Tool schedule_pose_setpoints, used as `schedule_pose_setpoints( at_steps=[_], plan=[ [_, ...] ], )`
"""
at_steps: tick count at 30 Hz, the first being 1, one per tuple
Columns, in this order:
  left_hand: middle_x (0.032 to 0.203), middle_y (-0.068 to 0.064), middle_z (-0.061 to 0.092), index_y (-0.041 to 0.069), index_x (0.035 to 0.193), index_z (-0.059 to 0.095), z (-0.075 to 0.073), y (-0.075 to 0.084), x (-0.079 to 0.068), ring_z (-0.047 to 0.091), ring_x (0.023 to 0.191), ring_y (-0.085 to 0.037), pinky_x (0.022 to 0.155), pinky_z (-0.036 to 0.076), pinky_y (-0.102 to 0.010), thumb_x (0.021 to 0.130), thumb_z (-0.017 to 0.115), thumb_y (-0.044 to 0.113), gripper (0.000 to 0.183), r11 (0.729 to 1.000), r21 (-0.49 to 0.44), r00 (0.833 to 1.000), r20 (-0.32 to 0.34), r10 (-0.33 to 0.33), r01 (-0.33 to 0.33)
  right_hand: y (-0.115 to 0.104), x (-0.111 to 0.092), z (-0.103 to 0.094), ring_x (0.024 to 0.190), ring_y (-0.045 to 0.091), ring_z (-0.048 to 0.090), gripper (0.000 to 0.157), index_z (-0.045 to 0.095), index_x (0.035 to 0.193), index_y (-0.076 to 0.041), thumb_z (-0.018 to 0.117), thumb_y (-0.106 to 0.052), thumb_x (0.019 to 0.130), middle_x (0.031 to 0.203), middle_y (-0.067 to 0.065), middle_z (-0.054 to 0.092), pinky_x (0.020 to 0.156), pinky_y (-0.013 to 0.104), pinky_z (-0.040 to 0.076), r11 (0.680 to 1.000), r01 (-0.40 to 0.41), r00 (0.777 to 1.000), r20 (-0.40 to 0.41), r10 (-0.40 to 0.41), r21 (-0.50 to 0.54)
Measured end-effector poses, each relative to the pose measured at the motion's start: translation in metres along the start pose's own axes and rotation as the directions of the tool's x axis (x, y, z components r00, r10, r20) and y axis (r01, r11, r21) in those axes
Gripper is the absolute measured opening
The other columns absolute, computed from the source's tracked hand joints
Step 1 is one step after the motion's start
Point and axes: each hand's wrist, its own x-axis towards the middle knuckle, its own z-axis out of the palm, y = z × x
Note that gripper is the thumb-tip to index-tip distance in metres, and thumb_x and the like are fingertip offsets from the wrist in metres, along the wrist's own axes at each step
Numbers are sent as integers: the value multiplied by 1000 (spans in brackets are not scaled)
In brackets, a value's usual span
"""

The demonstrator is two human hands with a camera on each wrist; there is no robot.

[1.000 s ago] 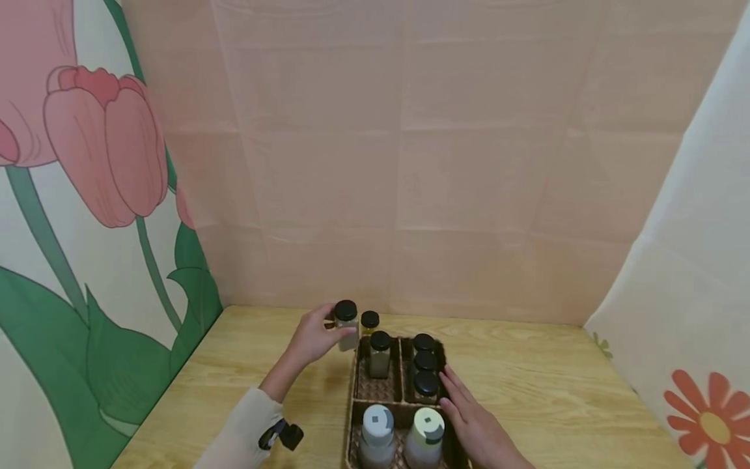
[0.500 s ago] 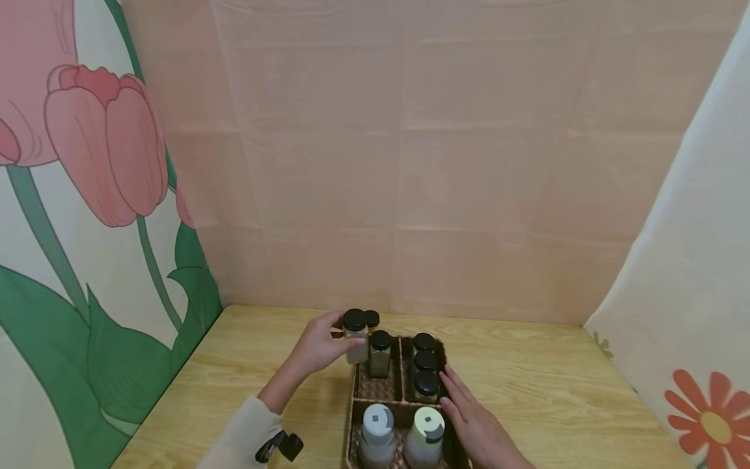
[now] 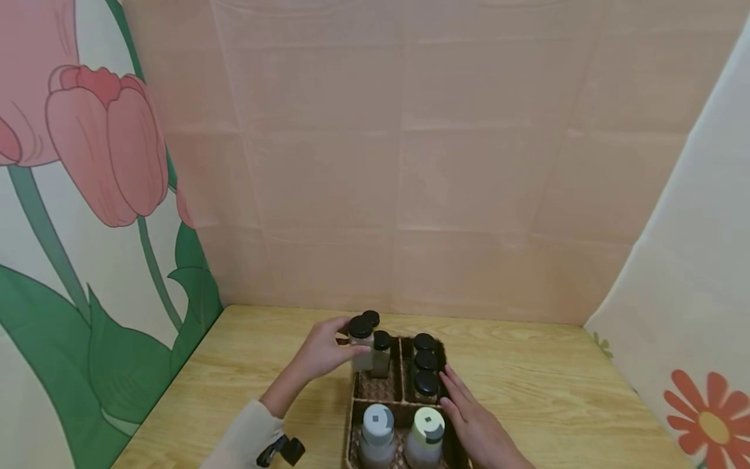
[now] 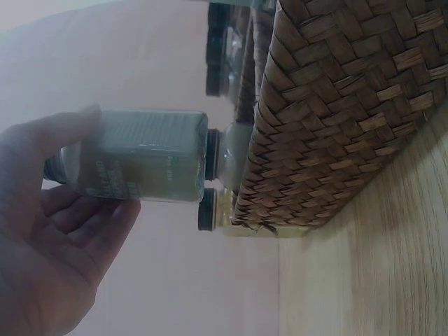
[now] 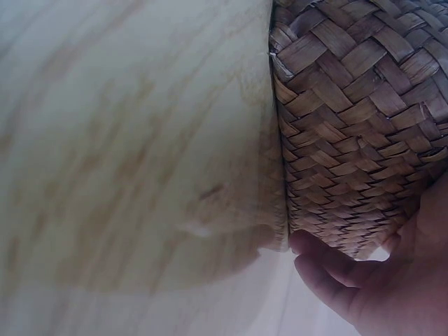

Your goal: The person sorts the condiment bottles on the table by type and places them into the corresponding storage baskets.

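Note:
My left hand point(image 3: 322, 352) grips a clear jar point(image 3: 361, 348) with a black lid, fingers on one side and thumb on the other. Pale printing shows on this jar point(image 4: 154, 161) in the left wrist view. It is raised over the left edge of a brown woven basket point(image 3: 377, 389), beside a smaller black-lidded jar point(image 3: 381, 361) standing in the back left compartment. Against the basket's right side, my right hand point(image 3: 477, 423) rests with fingers extended; the right wrist view shows those fingers point(image 5: 329, 269) along the woven wall point(image 5: 350, 140).
Three black-lidded jars point(image 3: 425, 361) stand in a row in the back right compartment. Up front are a white-capped bottle point(image 3: 377, 433) and a yellow-green-capped bottle point(image 3: 426, 433). Behind the basket stands a jar with yellow contents point(image 4: 224, 210). A pink curtain point(image 3: 398, 195) backs the wooden table point(image 3: 527, 371).
My left hand has brought the jar rightward and lower, from outside the basket's back left corner to over its left edge. My right hand has stayed at the basket's side.

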Motion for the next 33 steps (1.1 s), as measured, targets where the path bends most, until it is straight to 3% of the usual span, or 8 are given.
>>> schedule_pose_setpoints(
  at_steps=[14, 21, 26, 29, 33],
  plan=[
    [128, -11, 66, 8, 137, 61, 11, 4, 1, 65, 116, -29, 83, 61, -38, 86, 80, 44, 65, 999, 28, 998, 54, -33, 31, 0, 0, 0, 148, 32, 35, 68, 31, 161, -27, 32, -63, 104, 169, -7, 19, 110, 62, 38, 1000, 0, 1000, -4, 0, 5],
    [121, -5, 69, 12, 132, 64, 20, 1, 3, 69, 96, -20, 72, 59, -30, 86, 82, 38, 56, 1000, 15, 996, 90, -25, 23, 1, 0, 0, 148, 33, 35, 71, 31, 161, -27, 30, -67, 102, 169, -7, 18, 109, 63, 38, 1000, -18, 1000, 13, 17, 8],
    [117, 0, 70, 15, 129, 67, 24, -1, 3, 68, 95, -14, 70, 57, -26, 84, 84, 36, 53, 999, 34, 996, 95, 5, -8, 1, 0, 1, 147, 33, 36, 69, 31, 161, -27, 31, -65, 103, 169, -7, 18, 109, 63, 38, 1000, -15, 1000, 14, 15, 8],
    [114, 1, 71, 17, 125, 68, 26, -1, 3, 68, 95, -17, 69, 57, -28, 83, 84, 36, 49, 999, 42, 995, 101, 23, -28, 1, 0, 1, 148, 33, 35, 70, 31, 161, -27, 31, -66, 103, 169, -8, 18, 109, 63, 38, 1000, -14, 1000, 14, 14, 9],
    [123, -4, 69, 12, 130, 66, 27, -3, 3, 67, 106, -24, 80, 59, -36, 83, 84, 40, 58, 997, 72, 994, 111, 22, -30, 1, 1, 0, 148, 32, 34, 71, 31, 161, -27, 30, -66, 102, 169, -8, 18, 110, 62, 38, 1000, -13, 1000, 14, 13, 13]
  ],
)
